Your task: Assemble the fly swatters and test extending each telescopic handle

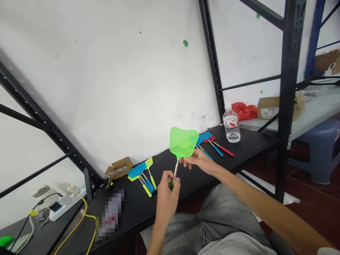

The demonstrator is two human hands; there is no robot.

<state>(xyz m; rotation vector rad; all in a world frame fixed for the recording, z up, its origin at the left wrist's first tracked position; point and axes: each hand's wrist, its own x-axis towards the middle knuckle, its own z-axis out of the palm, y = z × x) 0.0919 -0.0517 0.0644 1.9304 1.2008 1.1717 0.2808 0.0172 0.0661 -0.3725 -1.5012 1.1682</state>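
Observation:
A bright green fly swatter (183,142) with a perforated head and a metal shaft is held upright above the black shelf. My left hand (168,189) is closed around its green handle at the lower end of the shaft. Fingers of my right hand (198,161) grip the lower right edge of the head near the neck; some fingertips are hidden behind it. Left of my hands lie several yellow-green and blue swatters (139,171), their handles toward me. To the right are blue swatters (205,136) and a red swatter (223,148), partly hidden by the green head.
A water bottle (232,125) stands on the shelf's right side. An opened cardboard box (120,168) sits against the white wall. Black rack posts (288,106) frame the shelf (156,198). A yellow cable (84,209) and a power strip (65,205) lie at left.

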